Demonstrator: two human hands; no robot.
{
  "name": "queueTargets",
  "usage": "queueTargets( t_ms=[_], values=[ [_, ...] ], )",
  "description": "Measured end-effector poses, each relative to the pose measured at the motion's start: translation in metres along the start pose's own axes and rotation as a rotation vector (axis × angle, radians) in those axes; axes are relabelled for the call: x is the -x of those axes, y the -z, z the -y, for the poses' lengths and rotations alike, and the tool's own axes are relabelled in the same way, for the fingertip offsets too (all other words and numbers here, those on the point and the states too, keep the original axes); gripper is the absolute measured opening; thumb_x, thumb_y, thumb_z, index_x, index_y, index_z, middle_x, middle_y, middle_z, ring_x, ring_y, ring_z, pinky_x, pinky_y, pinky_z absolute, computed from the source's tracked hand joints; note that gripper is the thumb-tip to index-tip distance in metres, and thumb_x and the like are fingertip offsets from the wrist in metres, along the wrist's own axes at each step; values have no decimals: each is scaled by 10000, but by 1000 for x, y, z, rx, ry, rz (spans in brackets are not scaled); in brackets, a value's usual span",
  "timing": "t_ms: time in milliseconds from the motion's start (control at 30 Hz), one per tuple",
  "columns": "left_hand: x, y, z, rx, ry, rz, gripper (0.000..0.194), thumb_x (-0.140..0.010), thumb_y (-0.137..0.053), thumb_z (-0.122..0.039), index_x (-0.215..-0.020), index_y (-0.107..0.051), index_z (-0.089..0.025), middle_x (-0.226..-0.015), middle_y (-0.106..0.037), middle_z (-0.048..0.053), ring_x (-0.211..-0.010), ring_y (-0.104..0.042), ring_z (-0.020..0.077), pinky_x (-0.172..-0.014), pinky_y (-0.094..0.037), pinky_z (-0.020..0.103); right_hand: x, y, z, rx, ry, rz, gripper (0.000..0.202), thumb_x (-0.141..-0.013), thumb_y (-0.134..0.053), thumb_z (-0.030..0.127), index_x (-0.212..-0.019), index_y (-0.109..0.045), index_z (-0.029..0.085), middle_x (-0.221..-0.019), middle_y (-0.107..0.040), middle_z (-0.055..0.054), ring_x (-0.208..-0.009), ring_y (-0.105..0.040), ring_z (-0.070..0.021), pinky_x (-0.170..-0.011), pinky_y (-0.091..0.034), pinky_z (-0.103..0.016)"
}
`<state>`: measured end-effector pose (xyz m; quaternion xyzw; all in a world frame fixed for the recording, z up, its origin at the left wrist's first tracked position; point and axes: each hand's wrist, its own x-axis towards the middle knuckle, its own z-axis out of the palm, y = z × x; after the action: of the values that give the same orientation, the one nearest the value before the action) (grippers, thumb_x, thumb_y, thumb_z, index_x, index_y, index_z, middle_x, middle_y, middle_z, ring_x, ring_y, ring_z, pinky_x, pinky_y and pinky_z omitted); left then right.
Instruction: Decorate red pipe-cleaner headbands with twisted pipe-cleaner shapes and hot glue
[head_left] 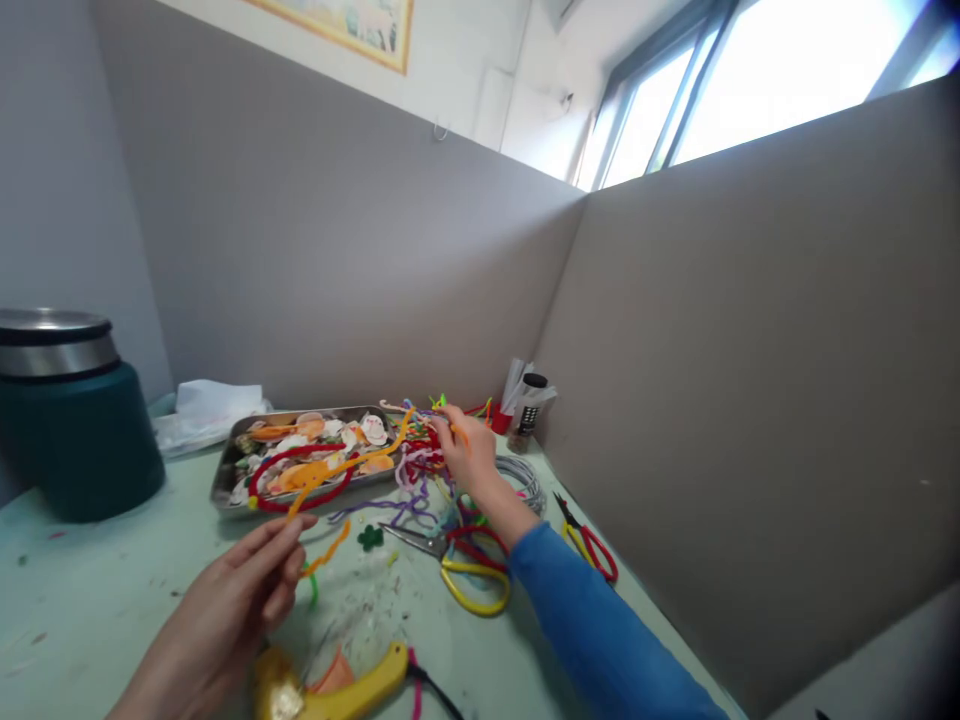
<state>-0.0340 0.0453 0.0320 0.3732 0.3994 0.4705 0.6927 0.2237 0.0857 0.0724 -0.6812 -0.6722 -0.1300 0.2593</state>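
Between the thumb and fingers of my left hand (251, 585), at the lower left, is an orange fuzzy strand (322, 468). The strand stretches up and right over a metal tray (217, 490) of shell-like pieces toward my right hand (469, 450). My right hand is closed near the strand's far end, above a pile of coloured fuzzy strands (420, 465). A red fuzzy loop (281, 455) hangs over the tray's front. Scissors with yellow and red handles (476, 600) lie below my right wrist. A small green flower shape (370, 538) rests left of their blades.
A yellow glue gun (360, 695) lies at the front edge. On the left stands a large teal container (86, 440). Red-handled pliers (600, 555), a wire coil (529, 480) and a black-capped jar (527, 410) are on the right. Grey partitions (360, 250) enclose the table.
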Motion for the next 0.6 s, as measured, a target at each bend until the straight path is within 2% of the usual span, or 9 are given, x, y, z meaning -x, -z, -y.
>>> queueTargets(
  t_ms=[67,100,233,300,367,467,600],
  values=[
    [0,1,1,-12,25,-3,402,-558,-787,-426,-801,-574,-187,-519,-514,-70,-340,-328,19,-327,-255,116,-22,-8,-12,75,-128,33,442,-906,-444,423,-1218,-488,112,-1106,-602,-190,-1091,-512,-306,-892,-387,-449],
    [-1,1,2,-19,32,-1,419,-549,-791,-433,-812,-577,-186,-521,-515,-69,-342,-327,19,-327,-256,115,-29,-14,-16,101,-173,70,459,-884,-494,424,-1209,-491,101,-1113,-591,-193,-1090,-510,-315,-889,-395,-473],
    [-4,3,6,-20,45,-3,448,-558,-784,-444,-859,-588,-176,-528,-524,-61,-348,-326,15,-331,-249,109,-34,-41,-26,140,-218,277,310,-889,-538,313,-1151,-531,147,-1122,-575,-85,-945,-592,-208,-791,-502,-405],
    [-4,3,7,-18,54,-3,444,-568,-781,-435,-870,-589,-172,-533,-529,-60,-350,-328,13,-336,-244,108,-32,-46,-28,153,-194,316,282,-894,-534,288,-1144,-536,159,-1134,-568,-73,-935,-595,-194,-779,-512,-387],
    [-3,2,6,-25,57,8,427,-580,-776,-422,-868,-588,-169,-537,-533,-60,-349,-323,10,-343,-241,110,-34,-42,-31,177,-182,285,284,-894,-534,289,-1147,-536,161,-1141,-566,-78,-947,-591,-199,-788,-509,-392],
    [2,-2,2,-38,55,11,399,-609,-753,-427,-861,-585,-168,-543,-537,-57,-351,-321,13,-348,-232,120,-47,-25,-39,223,-190,178,306,-902,-516,301,-1180,-516,174,-1168,-552,-82,-974,-579,-207,-815,-493,-409],
    [6,-7,-3,-40,46,-7,396,-611,-746,-428,-861,-581,-169,-548,-539,-54,-351,-320,17,-349,-219,133,-60,-6,-49,259,-179,91,385,-951,-376,260,-1332,-378,202,-1230,-513,-122,-1111,-494,-246,-898,-405,-413]
  ],
)
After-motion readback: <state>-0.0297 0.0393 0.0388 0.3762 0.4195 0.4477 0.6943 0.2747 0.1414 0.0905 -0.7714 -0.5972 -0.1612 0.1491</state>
